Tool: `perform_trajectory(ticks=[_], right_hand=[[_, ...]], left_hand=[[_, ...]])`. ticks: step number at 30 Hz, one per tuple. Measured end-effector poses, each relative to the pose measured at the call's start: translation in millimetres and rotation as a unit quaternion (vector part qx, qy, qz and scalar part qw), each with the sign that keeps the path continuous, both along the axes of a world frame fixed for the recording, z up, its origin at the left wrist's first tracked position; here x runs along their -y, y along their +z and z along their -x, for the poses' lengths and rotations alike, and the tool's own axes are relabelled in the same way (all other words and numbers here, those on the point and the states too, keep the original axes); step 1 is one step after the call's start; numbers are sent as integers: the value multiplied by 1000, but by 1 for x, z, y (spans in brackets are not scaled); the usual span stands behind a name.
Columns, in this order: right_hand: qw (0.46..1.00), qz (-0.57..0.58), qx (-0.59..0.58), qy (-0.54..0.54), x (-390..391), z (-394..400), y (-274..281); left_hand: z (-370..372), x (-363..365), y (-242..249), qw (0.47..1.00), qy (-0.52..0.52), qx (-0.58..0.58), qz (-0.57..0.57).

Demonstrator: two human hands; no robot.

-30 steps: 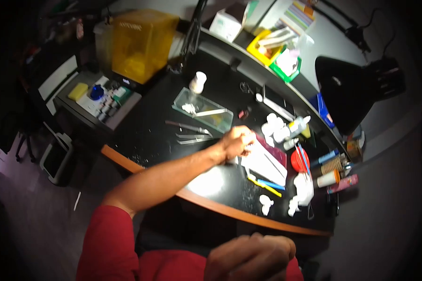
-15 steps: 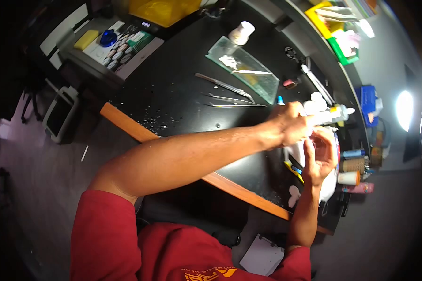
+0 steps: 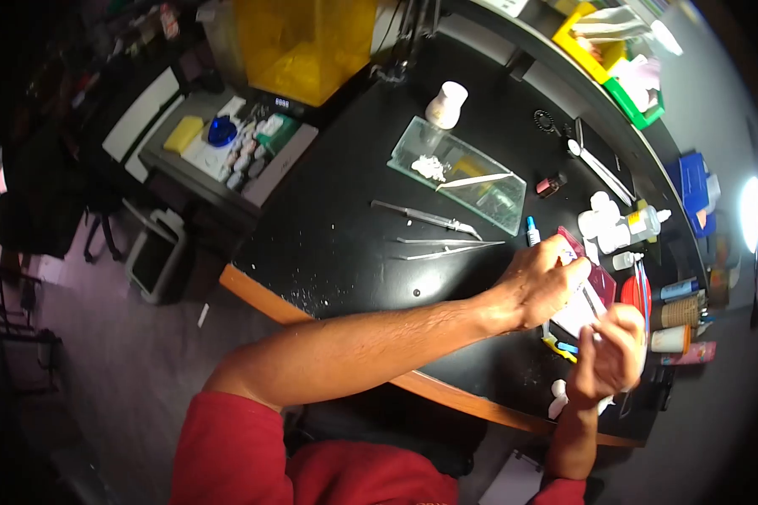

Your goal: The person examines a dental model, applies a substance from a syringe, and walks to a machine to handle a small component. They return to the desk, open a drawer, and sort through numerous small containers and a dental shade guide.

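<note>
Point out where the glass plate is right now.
In the head view, the glass plate lies on the black desk, above and right of centre, just below the white jar and above the left hand.

Floor (image 3: 173,379): grey, dim
Wall (image 3: 720,109): plain grey, on the right
Desk (image 3: 337,269): black top, orange-brown front edge (image 3: 451,396)
Side table (image 3: 198,181): grey, left of the desk
Light (image 3: 752,215): white glare, far right

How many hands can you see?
2. The bare left hand is over the shiny black desk; the bare right hand is lower and further right in the picture, a bit blurred. The dark corners might hide others.
</note>
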State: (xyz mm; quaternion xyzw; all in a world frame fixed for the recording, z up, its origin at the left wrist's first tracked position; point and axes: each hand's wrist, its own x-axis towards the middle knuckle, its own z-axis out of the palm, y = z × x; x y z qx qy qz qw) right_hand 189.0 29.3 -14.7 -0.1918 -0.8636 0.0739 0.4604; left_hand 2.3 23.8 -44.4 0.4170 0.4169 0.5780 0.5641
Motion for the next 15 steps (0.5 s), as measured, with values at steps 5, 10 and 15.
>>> perform_trajectory(ticks=[5,10,15], right_hand=[[953,-289,10,92,71,-7,102],[922,-362,18,136,81,-22,146],[915,-386,20,112,102,-32,142]], left_hand=[[9,-2,5,982,-12,189,13],[25,-6,-2,984,-77,155,-47],[25,-2,3,988,-69,135,9]])
